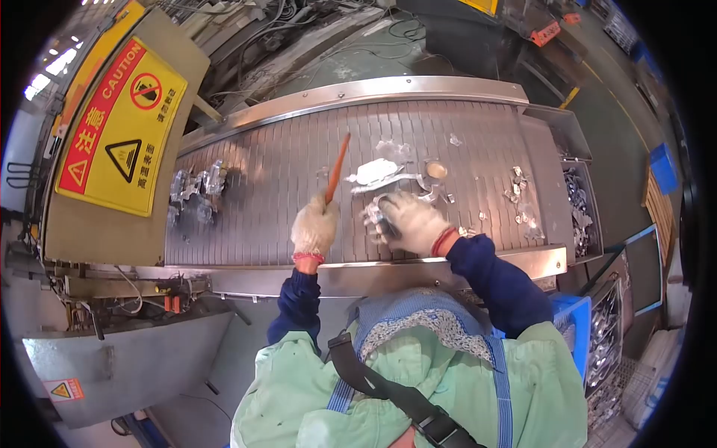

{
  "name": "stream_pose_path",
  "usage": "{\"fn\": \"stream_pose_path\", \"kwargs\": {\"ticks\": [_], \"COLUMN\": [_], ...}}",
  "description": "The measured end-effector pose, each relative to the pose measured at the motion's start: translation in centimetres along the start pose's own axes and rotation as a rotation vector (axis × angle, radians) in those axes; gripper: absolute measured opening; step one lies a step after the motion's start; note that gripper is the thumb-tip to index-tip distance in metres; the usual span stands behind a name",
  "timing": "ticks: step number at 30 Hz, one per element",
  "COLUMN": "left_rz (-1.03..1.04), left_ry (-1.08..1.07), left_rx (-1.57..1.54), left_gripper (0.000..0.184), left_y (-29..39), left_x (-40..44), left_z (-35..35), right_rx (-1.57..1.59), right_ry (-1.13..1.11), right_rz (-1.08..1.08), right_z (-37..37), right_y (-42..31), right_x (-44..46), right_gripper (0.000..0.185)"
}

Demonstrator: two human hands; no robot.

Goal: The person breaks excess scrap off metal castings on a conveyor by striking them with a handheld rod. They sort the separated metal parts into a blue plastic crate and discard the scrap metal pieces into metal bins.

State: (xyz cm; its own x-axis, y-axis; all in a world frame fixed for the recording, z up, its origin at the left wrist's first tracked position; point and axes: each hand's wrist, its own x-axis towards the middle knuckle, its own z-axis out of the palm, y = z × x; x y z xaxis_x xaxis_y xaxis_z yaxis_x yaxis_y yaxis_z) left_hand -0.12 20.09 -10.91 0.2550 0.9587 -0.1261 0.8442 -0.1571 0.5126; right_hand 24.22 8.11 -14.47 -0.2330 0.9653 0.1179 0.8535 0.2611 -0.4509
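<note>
Slatted metal conveyor [276, 149], silvery scraps [214, 178] scattered toward both ends. Gloved left hand [314, 228], grip closed round an orange stick [341, 158]; right hand [415, 222], grip curled on a blurred shiny piece [373, 215], near a white lump [376, 172].

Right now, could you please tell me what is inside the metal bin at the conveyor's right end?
The bin holds jumbled, silvery pieces; whatever lies beneath that top layer is covered and cannot be seen.
</note>
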Motion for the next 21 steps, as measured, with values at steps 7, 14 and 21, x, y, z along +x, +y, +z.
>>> {"fn": "stream_pose_path", "kwargs": {"ticks": [7,14,21], "left_rz": [0.016,-0.074,0.086], "left_ry": [0.318,-0.075,0.005], "left_rx": [-0.159,0.13,-0.027], "left_gripper": [0.044,0.044,0.048], "left_y": [1.6,-0.4,2.5], "left_x": [-2.5,-0.2,-2.2], "left_z": [1.1,1.5,3.2], "right_rx": [0.026,-0.102,-0.13], "right_ry": [-0.053,0.063,-0.03], "right_rz": [0.196,0.267,0.6], "right_z": [-0.4,3.3,3.3], "right_y": [2.2,4.6,6.1], "right_x": [2.4,1.9,2.9], "right_gripper": [0.067,0.052,0.036]}}
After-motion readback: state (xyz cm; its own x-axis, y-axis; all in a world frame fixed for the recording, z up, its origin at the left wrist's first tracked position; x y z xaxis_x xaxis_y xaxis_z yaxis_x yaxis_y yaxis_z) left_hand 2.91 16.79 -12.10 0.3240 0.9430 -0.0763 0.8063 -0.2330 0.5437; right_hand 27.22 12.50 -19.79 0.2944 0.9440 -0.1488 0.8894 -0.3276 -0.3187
